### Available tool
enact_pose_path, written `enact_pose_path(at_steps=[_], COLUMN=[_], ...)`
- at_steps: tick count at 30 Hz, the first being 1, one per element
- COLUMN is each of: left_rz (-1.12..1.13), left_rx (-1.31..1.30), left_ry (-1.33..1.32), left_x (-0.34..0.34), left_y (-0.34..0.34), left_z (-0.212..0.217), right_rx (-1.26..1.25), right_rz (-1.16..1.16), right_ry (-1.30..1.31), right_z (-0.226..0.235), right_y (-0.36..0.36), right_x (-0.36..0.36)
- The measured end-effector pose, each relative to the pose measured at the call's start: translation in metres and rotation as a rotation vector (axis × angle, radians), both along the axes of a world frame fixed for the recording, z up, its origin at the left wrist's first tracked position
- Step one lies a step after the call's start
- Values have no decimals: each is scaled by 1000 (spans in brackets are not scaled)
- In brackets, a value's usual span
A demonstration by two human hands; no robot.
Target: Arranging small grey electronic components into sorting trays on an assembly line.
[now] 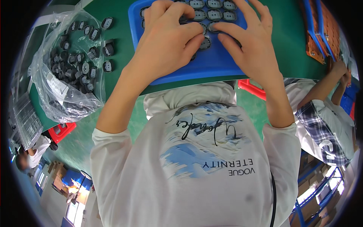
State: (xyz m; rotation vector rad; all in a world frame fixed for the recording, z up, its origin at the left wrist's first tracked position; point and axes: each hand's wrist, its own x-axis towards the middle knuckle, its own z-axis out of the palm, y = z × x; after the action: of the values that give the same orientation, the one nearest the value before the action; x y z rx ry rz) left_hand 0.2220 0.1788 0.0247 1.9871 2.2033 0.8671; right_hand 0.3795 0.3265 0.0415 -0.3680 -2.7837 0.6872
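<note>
While the left hand (164,39) curls, the right hand (251,43) (half-open) touches a part (211,27).

White shirt (196,193), lower centre of the frame: flowing black script (215,130) across the painted print (181,159), upside down in view; below it, two short lines of black block capitals (227,164), also inverted, crisp and legible. Clear plastic bag (70,107), upper left: white label (56,87) with a dark mark, too small to make out. Co-worker's shirt (338,126), right edge: big white letters (326,146) on the plaid panel, sideways, partly cut by folds.
</note>
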Motion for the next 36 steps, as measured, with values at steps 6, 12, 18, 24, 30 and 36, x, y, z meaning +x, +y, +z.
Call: enact_pose_path(at_steps=[6, 12, 18, 24, 30, 36], left_rz=[-2, 20, 104, 140, 147, 155], left_rx=[5, 637, 43, -60, -53, -15], left_ry=[-51, 104, -30, -106, -106, -77], left_x=[10, 13, 21, 18, 19, 21], left_y=[10, 36, 26, 22, 20, 20], left_z=[3, -41, -2, 5, 2, -2], right_rx=[-4, 112, 109, 105, 109, -80], right_rz=[-55, -59, -28, -2, 19, 249], right_ry=[-10, -55, -52, -43, -55, 849], right_z=[-7, -1, -21, -5, -26, -80], right_y=[2, 3, 14, 10, 15, 25], right_x=[5, 11, 9, 12, 4, -12])
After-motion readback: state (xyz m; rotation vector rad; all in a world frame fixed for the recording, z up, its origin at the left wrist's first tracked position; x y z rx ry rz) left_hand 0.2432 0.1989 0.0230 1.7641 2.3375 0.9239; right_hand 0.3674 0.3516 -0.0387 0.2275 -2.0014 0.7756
